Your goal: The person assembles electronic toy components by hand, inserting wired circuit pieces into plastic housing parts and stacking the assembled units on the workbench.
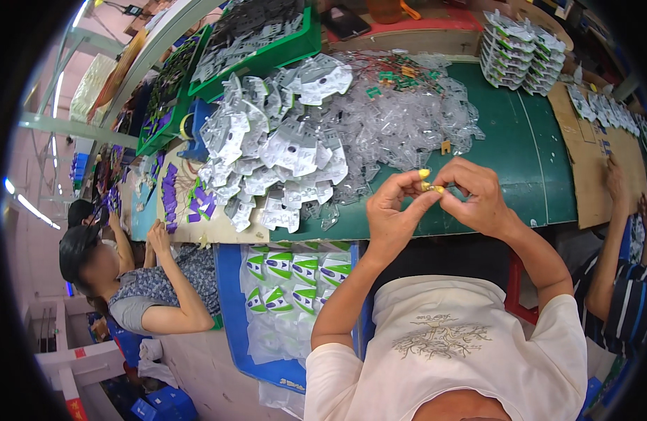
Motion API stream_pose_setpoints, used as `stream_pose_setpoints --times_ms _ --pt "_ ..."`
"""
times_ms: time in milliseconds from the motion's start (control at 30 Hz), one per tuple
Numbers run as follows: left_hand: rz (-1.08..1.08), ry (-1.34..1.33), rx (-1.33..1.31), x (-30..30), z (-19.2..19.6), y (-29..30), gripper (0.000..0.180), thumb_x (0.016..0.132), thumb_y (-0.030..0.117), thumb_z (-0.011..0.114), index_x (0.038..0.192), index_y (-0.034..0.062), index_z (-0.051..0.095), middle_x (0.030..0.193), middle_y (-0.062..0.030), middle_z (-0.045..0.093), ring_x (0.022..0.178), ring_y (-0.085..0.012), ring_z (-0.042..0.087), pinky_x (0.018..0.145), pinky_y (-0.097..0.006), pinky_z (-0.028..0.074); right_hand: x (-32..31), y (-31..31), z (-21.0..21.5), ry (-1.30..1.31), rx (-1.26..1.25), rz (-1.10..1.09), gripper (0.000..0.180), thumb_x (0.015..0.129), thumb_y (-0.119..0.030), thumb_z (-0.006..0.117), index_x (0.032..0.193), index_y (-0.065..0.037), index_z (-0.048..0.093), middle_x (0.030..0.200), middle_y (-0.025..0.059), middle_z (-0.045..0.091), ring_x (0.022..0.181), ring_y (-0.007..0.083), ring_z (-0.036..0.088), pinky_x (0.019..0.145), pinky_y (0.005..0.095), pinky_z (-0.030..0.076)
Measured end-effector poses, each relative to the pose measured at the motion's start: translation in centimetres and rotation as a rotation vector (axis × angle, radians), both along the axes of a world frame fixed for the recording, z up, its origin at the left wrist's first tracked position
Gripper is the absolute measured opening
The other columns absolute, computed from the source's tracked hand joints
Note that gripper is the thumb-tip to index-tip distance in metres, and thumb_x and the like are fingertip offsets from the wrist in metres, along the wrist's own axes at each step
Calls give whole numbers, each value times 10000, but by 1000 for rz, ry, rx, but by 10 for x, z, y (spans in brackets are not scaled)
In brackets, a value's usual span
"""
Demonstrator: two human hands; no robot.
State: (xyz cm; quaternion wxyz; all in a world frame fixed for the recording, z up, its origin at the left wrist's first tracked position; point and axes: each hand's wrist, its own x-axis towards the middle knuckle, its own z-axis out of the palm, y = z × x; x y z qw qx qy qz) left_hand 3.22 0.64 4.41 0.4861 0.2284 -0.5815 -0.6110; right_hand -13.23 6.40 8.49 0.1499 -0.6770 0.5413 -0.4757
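Note:
My left hand (395, 214) and my right hand (481, 195) meet over the near edge of the green table. Both are closed in a pinch, fingertips almost touching. Yellow coverings (424, 173) show on some fingertips. Between the fingers is a tiny part, too small to name. A heap of clear plastic pieces (379, 126) lies just beyond my hands, with small green boards (387, 76) and thin red wires on top. Left of it rises a pile of white-grey molded shells (288, 151) with green edges. One small yellow piece (446, 147) rests apart on the table.
A blue bin (236, 330) of white, green and purple parts stands left of my lap. Green crates (295, 43) sit at the back left, stacked shells (509, 56) at the back right. Cardboard (590, 161) covers the right side. Co-workers (155, 281) sit at left and right.

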Motion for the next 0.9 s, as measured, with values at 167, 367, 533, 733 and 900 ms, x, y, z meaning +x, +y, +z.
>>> stream_pose_setpoints --times_ms 167,367,533,733,900 --pt "-15 -177 12 13 1 -11 267 876 56 752 1127 -17 697 926 -45 673 808 -89 618 718 -227 516 -2 -2 -4 -136 170 84 148 779 16 692 920 -19 717 823 75 677 692 135 627 585 267 461" --pt "-617 11 926 8 -6 -50 395 927 140 710 1274 25 562 938 -56 669 779 -94 632 694 -221 523 -24 -21 -23 -430 311 259 85 873 9 692 952 11 725 856 29 675 785 63 600 660 222 472" --pt "22 -578 -365 -4 24 -120 465 793 136 784 1211 48 601 1033 -91 657 979 -237 622 840 -374 495 -33 -11 -17 -608 340 44 56 909 -30 668 962 -14 657 829 -40 603 746 13 531 647 182 428" --pt "703 -1329 -1112 9 15 -206 231 760 87 616 977 91 695 1017 -97 669 1047 -247 586 1035 -502 304 -23 7 -30 -558 420 0 76 875 -86 715 906 -36 668 743 -79 568 605 -27 442 519 176 353" --pt "598 -1373 -1207 11 44 -177 83 772 76 614 796 64 693 860 -101 673 894 -246 620 1065 -491 322 -33 25 -26 -506 427 -59 67 871 -83 712 902 -37 674 747 -77 583 595 -27 430 508 179 337"
